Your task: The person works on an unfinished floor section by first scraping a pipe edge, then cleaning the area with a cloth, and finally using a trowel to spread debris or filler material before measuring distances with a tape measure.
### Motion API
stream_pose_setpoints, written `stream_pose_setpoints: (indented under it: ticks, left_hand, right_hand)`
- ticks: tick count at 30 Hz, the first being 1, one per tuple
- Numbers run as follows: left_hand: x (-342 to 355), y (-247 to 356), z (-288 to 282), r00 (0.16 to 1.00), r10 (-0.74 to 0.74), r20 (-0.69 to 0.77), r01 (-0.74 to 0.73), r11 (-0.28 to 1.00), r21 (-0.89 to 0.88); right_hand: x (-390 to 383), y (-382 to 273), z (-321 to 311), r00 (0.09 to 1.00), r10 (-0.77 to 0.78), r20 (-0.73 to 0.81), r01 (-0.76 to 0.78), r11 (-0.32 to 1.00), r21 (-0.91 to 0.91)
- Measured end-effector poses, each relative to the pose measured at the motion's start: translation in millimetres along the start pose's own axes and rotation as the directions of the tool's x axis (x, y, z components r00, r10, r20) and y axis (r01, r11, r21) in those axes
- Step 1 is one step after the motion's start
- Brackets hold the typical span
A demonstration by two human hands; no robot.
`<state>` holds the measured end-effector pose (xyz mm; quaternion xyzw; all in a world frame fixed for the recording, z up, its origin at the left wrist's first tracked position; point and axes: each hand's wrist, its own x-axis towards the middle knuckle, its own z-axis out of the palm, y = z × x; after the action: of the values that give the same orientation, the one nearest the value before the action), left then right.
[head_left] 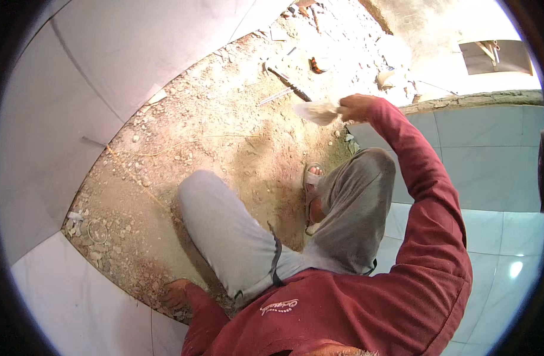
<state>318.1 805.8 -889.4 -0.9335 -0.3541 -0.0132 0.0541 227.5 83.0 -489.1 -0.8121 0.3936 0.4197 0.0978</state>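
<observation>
My right hand (356,108) is stretched out to the far right, its fingers closed on a pale, partly see-through plastic bag (319,113), blurred at its edges. Just beyond the bag lies a hammer (290,84) with a dark handle. Beside the hammer is a thin, light-coloured rod (275,97). My left hand (176,293) reaches down at the lower left and rests on the rubble-strewn dirt (126,249). In shade, its fingers look spread against the ground, and I see nothing held in them.
Large pale tiles cover the left wall (64,89) and the right wall (485,160). An orange-and-black tool (316,65) lies among sunlit debris at the back. A yellow string (135,175) crosses the dirt. A wire loop (97,232) lies near the left tiles.
</observation>
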Motion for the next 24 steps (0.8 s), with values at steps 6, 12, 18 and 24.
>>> stream_pose_setpoints:
  ticks: [6,12,18,24]
  left_hand:
    - [-18,6,9,0.987,0.141,-0.071,-0.14,0.99,0.023]
    - [-33,-26,-9,0.96,0.276,-0.036,-0.277,0.961,-0.01]
    - [-50,-91,-71,0.919,0.353,0.174,-0.328,0.932,-0.156]
    - [-70,-69,-153,0.852,0.424,0.306,-0.295,0.873,-0.388]
  right_hand:
    - [50,216,206,0.922,-0.029,-0.386,0.024,1.0,-0.017]
    - [144,292,334,0.974,0.226,0.005,-0.226,0.974,0.0]
    - [276,191,190,0.613,-0.226,-0.757,0.455,0.884,0.104]
    - [344,69,132,0.659,-0.145,-0.738,0.249,0.968,0.032]
